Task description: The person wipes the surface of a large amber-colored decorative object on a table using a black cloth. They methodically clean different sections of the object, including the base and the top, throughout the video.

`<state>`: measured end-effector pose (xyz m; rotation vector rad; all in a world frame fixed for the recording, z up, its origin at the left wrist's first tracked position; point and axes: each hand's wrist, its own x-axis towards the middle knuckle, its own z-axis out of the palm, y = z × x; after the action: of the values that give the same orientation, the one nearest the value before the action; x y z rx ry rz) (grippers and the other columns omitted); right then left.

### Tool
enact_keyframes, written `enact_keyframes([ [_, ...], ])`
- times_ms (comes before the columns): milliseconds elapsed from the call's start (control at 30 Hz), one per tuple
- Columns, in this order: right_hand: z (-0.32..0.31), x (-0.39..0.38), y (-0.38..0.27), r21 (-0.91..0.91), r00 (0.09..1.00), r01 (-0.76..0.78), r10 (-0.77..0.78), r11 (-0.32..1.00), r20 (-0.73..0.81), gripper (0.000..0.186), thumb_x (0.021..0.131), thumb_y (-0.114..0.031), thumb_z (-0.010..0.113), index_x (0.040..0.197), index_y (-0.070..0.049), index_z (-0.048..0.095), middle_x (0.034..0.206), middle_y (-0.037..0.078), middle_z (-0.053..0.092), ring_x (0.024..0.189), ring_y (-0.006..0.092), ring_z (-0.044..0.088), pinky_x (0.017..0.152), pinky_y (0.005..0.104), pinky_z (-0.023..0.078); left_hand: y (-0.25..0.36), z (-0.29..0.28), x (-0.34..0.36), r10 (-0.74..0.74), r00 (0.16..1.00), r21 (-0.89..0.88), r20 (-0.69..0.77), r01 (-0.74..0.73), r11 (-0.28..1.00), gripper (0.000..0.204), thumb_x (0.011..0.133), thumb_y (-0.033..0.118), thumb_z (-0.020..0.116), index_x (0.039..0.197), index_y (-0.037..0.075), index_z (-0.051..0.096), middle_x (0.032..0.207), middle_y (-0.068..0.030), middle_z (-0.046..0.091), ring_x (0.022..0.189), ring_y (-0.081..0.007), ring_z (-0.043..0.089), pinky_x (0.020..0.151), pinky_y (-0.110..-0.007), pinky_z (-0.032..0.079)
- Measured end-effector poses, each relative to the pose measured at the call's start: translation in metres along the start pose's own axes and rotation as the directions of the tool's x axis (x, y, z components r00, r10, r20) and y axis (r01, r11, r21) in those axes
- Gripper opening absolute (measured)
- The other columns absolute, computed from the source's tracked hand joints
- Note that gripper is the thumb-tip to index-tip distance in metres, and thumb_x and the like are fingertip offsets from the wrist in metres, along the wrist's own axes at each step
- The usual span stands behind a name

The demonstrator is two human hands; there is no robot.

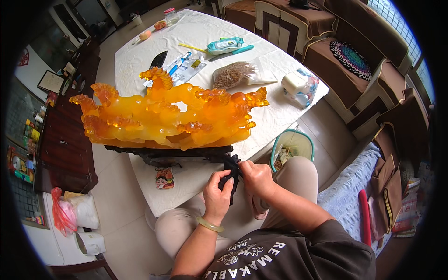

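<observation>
A seated person in a dark T-shirt (298,254) and pale trousers (298,179) works with 2 bare hands on a crumpled black cloth (230,173) near the middle of the view. The left hand (217,192), below a pale green bangle (210,225), pinches the cloth between thumb and fingers; the right hand (256,179) grips it from the other side, fingers curled. Taking the cloth as the clock's centre, a large translucent amber sculpture (161,119) fills 10 o'clock on a dark carved base (170,153), whose near end lies just beside the cloth; whether they touch is unclear. All this is at the near edge of a table with a white tablecloth (273,116). A cartoon sticker (164,178) sits at 9 o'clock, a bag of dried brown stalks (234,74) and a teal wipes pack (225,45) at 12, a tissue pack (301,87) at 1, and a green-rimmed waste bin (311,145) on the floor at 2.
</observation>
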<state>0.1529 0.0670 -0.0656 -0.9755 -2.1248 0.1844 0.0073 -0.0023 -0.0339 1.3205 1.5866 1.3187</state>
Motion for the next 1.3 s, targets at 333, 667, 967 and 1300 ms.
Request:
enact_keyframes([
  [333, 0.001, 0.003, 0.000, -0.020, 0.999, -0.023, 0.024, 1.000, 0.038, 0.018, 0.070, -0.003, 0.064, 0.082, -0.007, 0.052, 0.066, 0.008, 0.055, 0.049, 0.0268, 0.060, 0.043, 0.0387, 0.046, 0.012, -0.004, -0.001, -0.116, 0.993, -0.042, 0.018, 0.117, 0.992, 0.023, 0.090, 0.002, 0.066, 0.113, -0.002, 0.065, 0.101, -0.0040, 0.067, 0.088, -0.0083, 0.057, 0.082, -0.025, 0.049],
  [667, -0.001, 0.004, -0.002, 0.002, 0.999, -0.013, 0.013, 1.000, 0.042, 0.021, 0.068, -0.001, 0.064, 0.087, -0.006, 0.055, 0.067, 0.008, 0.057, 0.050, 0.0265, 0.061, 0.044, 0.0387, 0.046, 0.003, -0.005, -0.001, -0.076, 0.997, -0.064, -0.007, 0.075, 0.995, 0.021, 0.090, 0.001, 0.064, 0.111, -0.002, 0.065, 0.098, -0.0032, 0.066, 0.088, -0.0082, 0.057, 0.082, -0.024, 0.048],
  [967, -0.022, -0.003, -0.012, 0.126, 0.999, -0.032, 0.035, 0.991, -0.022, 0.011, 0.080, -0.001, 0.066, 0.090, -0.004, 0.060, 0.069, 0.010, 0.063, 0.054, 0.0282, 0.063, 0.046, 0.0375, 0.049, 0.009, -0.012, -0.002, -0.111, 0.983, -0.228, -0.146, 0.076, 0.971, 0.016, 0.091, 0.002, 0.063, 0.106, -0.002, 0.065, 0.098, -0.0068, 0.069, 0.090, -0.0140, 0.061, 0.086, -0.028, 0.049],
  [1300, -0.037, -0.015, -0.021, 0.186, 0.999, -0.045, 0.039, 0.982, 0.035, 0.013, 0.080, 0.002, 0.067, 0.091, -0.002, 0.062, 0.069, 0.012, 0.065, 0.058, 0.0299, 0.067, 0.050, 0.0368, 0.053, 0.023, -0.022, -0.003, 0.101, 0.968, -0.109, -0.230, -0.129, 0.986, 0.014, 0.090, 0.004, 0.062, 0.103, 0.000, 0.065, 0.096, -0.0087, 0.065, 0.090, -0.0193, 0.060, 0.085, -0.031, 0.049],
])
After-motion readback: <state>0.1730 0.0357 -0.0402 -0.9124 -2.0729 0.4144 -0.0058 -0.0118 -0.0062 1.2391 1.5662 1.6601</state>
